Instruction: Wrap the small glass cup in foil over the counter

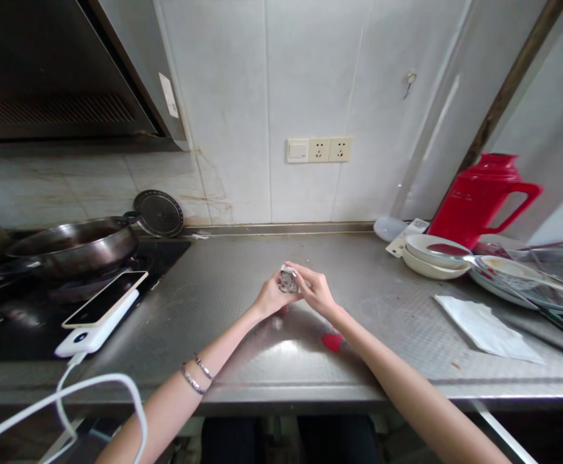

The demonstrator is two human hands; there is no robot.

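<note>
The left hand [268, 299] and right hand [317, 289] both hold a small grey block [288, 280] over a steel counter [233, 264]: two o'clock from the left, ten from the right; long axis unclear.

"What's worn on the arms?"

"Two silvery bracelets circle the left forearm [230, 339]: a thicker, banded one [192, 380] and, nearer the left hand [270, 296], a thinner one [203, 366]."

"And the other side?"

"Right forearm [397, 377] and right hand [316, 290] are both bare."

"Legs?"

"Dark cloth [233, 443] over both, probably trousers, though it's too shadowy down there to be sure."
</note>
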